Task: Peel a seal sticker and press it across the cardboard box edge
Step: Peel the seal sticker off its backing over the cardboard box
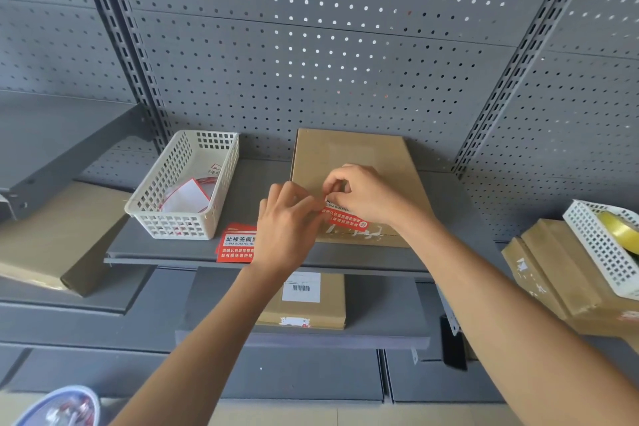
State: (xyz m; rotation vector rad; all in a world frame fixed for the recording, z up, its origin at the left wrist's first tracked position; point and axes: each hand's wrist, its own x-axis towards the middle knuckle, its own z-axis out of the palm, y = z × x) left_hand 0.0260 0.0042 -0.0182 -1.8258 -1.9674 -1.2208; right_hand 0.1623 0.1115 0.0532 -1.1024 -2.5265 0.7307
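Observation:
A flat brown cardboard box (349, 156) lies on the grey shelf (166, 249), its near edge facing me. Both my hands hold a red seal sticker (347, 218) with white print just above the box's near part. My left hand (287, 225) pinches the sticker's left end. My right hand (363, 194) pinches its upper right part with thumb and fingers. Whether the sticker is still on its backing is hidden by my fingers. A small stack of more red seal stickers (235, 247) lies on the shelf to the left of my left hand.
A white perforated basket (162, 218) with paper scraps stands left of the box. Another cardboard box (58, 235) lies at far left. At right, stacked boxes (553, 273) carry a white basket (598, 252) with a yellow tape roll (622, 228). A labelled box (325, 308) sits on the lower shelf.

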